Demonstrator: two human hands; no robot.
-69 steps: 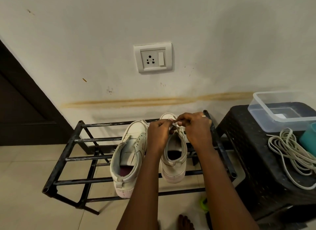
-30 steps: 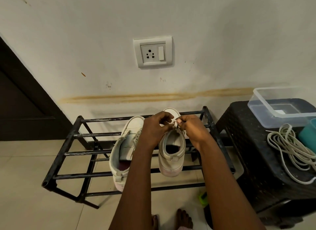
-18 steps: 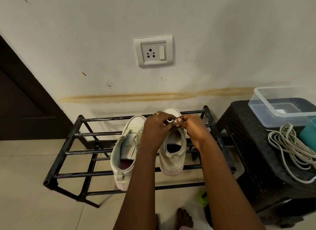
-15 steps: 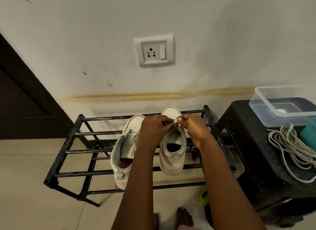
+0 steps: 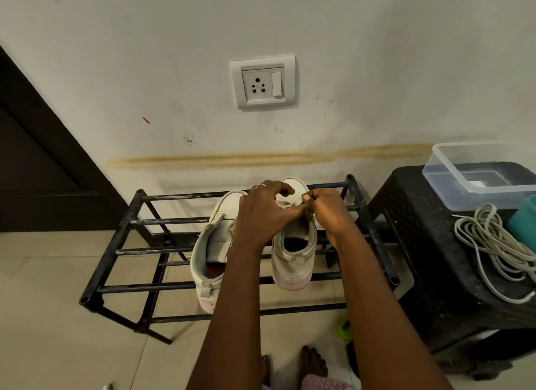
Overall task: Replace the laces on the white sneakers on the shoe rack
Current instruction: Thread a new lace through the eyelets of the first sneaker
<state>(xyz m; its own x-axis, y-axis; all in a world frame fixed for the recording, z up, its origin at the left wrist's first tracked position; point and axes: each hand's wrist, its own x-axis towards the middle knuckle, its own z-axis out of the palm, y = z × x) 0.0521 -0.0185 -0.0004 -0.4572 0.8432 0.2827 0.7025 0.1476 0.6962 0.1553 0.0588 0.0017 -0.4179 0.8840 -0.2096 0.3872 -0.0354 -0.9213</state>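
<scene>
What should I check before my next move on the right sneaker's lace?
1. Right sneaker rests on rack: ok.
2. Right hand pinches lace: ok.
3. Left hand pinches lace: ok.
4. Lace threading: cannot tell, hands cover it.
5. Left sneaker on rack: ok.

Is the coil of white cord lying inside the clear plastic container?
No, the white cord lies on the black stool, in front of the clear container, not inside it.
</scene>
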